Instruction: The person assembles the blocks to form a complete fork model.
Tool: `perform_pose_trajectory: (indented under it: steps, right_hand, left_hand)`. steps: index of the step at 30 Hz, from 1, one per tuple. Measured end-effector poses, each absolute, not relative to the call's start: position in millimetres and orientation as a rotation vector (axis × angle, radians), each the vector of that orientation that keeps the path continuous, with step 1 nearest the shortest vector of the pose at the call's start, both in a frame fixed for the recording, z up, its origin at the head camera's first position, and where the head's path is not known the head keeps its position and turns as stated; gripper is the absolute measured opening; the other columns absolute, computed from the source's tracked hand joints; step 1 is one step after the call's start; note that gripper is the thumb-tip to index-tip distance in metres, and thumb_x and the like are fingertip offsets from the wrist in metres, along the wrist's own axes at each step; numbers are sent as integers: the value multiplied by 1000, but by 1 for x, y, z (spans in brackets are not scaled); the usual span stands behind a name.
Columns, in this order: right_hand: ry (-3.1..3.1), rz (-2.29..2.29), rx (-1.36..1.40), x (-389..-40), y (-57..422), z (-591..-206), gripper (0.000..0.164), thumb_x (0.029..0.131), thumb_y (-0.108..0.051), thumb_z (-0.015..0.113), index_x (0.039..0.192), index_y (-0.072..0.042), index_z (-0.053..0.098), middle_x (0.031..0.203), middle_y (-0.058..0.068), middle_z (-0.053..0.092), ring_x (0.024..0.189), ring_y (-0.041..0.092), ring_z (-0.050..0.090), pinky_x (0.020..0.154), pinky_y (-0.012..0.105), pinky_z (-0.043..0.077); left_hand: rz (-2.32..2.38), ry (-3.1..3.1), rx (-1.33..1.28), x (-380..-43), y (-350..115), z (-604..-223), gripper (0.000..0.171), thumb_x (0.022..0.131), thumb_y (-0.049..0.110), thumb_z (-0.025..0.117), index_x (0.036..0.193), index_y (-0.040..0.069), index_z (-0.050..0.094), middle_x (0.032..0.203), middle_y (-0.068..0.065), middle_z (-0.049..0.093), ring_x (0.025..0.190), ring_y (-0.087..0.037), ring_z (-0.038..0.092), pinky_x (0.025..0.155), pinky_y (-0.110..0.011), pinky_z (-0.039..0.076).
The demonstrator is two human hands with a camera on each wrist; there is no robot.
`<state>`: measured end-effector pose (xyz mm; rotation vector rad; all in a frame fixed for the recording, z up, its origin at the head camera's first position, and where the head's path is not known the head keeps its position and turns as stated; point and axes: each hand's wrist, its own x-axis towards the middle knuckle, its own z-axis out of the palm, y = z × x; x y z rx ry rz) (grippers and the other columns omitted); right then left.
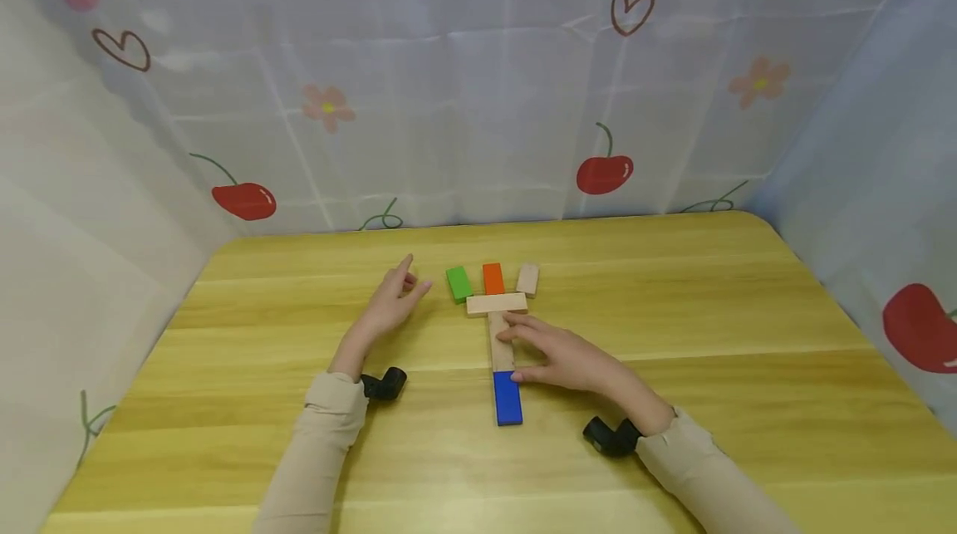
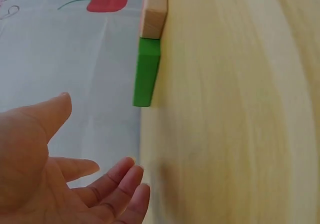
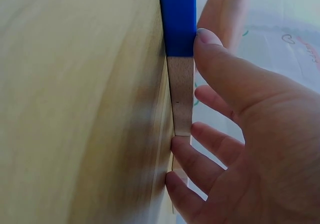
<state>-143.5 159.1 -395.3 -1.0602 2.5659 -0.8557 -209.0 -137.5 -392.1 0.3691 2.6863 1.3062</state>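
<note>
Several small wooden blocks lie on the table in a line-up shaped like a fork. A blue block (image 1: 507,401) is at the near end, joined end to end with a plain wood column (image 1: 503,358). Across the column's far end sits a plain crosswise block (image 1: 497,305). Beyond it are a green block (image 1: 459,285), an orange block (image 1: 493,279) and a pale block (image 1: 527,279). My right hand (image 1: 571,358) is at the column's right, thumb at the blue block, loosely bent fingers along the plain wood. Left of the green block, my left hand (image 1: 391,301) hovers with nothing in it.
A black wrist camera (image 1: 385,384) is strapped to the left wrist, another black camera (image 1: 611,438) to the right. The wood-grain table (image 1: 710,293) ends at a pale curtain (image 1: 478,127) printed with cherries, hearts and flowers.
</note>
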Motion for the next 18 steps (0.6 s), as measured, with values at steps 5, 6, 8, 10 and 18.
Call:
perform_pose_trajectory:
  steps: [5, 6, 8, 10, 18]
  right_hand:
    - [2572, -849, -1071, -148, 157, -391, 55, 87, -36, 67, 134, -12, 51, 150, 9, 26, 134, 28, 27, 101, 47, 32]
    - [2570, -843, -1070, -148, 157, -391, 55, 87, -36, 67, 134, -12, 51, 150, 9, 26, 134, 28, 27, 102, 47, 32]
    - [2567, -832, -1065, -149, 157, -390, 56, 87, -36, 67, 135, -12, 50, 151, 9, 25, 135, 28, 26, 102, 46, 31]
    - [2567, -820, -1060, -150, 158, -389, 59, 87, -36, 66, 137, -10, 48, 151, 9, 24, 135, 27, 25, 103, 46, 30]
    - [2586, -849, -1042, -149, 167, -388, 72, 89, -39, 63, 147, -10, 32, 151, 7, 24, 135, 26, 24, 104, 46, 28]
  left_hand:
    - [1328, 2744, 412, -202, -146, -375, 69, 100, 37, 44, 150, 1, 12, 124, -23, 39, 120, -36, 37, 95, -50, 35]
    - [1339, 2749, 418, -200, -147, -372, 69, 99, 37, 45, 150, 3, 12, 125, -23, 39, 120, -36, 36, 95, -50, 35]
    - [1357, 2755, 440, -198, -149, -368, 69, 99, 38, 44, 150, 4, 13, 127, -23, 37, 121, -35, 35, 96, -50, 35]
    - [1377, 2753, 482, -195, -149, -364, 67, 100, 37, 44, 150, 5, 13, 130, -23, 36, 123, -35, 34, 98, -50, 34]
    - [1325, 2790, 623, -178, -145, -357, 64, 100, 40, 42, 151, 12, 15, 139, -17, 32, 129, -30, 30, 101, -50, 30]
